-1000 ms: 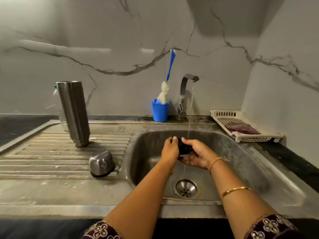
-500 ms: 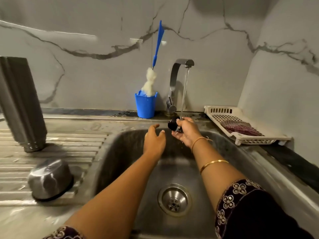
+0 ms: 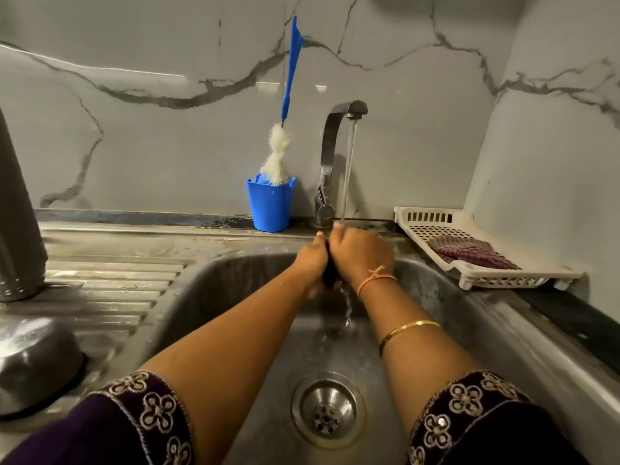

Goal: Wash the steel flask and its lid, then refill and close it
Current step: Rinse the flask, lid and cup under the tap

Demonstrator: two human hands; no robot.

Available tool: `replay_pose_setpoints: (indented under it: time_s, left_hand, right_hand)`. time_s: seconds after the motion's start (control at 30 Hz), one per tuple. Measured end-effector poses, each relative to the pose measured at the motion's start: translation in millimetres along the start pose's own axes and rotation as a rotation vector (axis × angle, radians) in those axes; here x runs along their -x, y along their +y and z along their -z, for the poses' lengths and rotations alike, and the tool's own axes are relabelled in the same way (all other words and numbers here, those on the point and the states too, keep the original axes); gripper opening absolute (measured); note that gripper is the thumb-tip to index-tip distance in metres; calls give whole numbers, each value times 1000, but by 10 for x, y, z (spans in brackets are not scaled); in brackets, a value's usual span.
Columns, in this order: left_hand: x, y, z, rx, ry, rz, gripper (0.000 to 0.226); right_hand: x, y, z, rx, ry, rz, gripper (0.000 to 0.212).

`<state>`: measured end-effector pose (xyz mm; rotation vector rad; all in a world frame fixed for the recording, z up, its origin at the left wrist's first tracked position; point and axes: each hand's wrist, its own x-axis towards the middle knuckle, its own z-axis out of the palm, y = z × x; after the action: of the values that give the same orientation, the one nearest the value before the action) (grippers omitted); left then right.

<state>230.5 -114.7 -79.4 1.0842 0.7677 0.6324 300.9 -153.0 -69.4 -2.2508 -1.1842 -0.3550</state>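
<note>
Under the running tap (image 3: 335, 129) my left hand (image 3: 310, 263) and my right hand (image 3: 360, 256) close together around a small black flask stopper (image 3: 330, 276). Only a dark sliver of it shows between my palms. The water stream (image 3: 349, 169) lands on my right fingers and runs off below. The steel flask (image 3: 16, 209) stands mouth down on the ribbed drainboard at the far left, partly cut off by the frame. Its domed steel cap (image 3: 33, 364) lies on the drainboard at the lower left.
A blue cup (image 3: 270, 206) with a blue-handled bottle brush (image 3: 290, 82) stands left of the tap. A white slotted tray (image 3: 436, 223) with a folded cloth (image 3: 469, 253) sits on the right ledge. The sink drain (image 3: 327, 409) lies below my forearms.
My left hand, apart and open half a second ago, has joined my right hand on the black stopper. The view has moved closer to the sink and tap.
</note>
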Motion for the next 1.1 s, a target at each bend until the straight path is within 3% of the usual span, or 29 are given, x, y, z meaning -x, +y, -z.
replay_pose_setpoints:
  time_s: [0.1,0.17,0.37,0.47,0.57,0.7,0.8,0.9,1.1]
  left_hand:
    - [22,-13,79,124,-24,119,44]
    - [19,-9,97,171,-30,142,47]
    - [-14,-14,59,223,-4,136,49]
    - [26,26,-5,230,0,101,51]
    - [7,18,-33,43,56,-87,45]
    - [-13,-3,-53,-405,129,-465,40]
    - [8,12,-95,-480,80,-579,43]
    - [37,33,-107,-397,2,-559,69]
    - [-31,24,81,-383,5,-458,87]
  right_hand:
    - [14,-102,-77,-13,44,287,37]
    - [-9,-124,-104,-185,-58,263,35]
    - [-183,-135,-24,-747,-325,-338,54]
    - [-155,-34,-9,-859,-363,-569,53]
    - [-89,102,-21,-972,-360,-669,47]
    - [-60,188,74,-1384,-482,-872,39]
    - [-45,166,118,-1576,-522,-865,35]
    - [-53,200,132,-1695,-476,-871,34]
    - [-81,140,105,-1618,-399,-722,31]
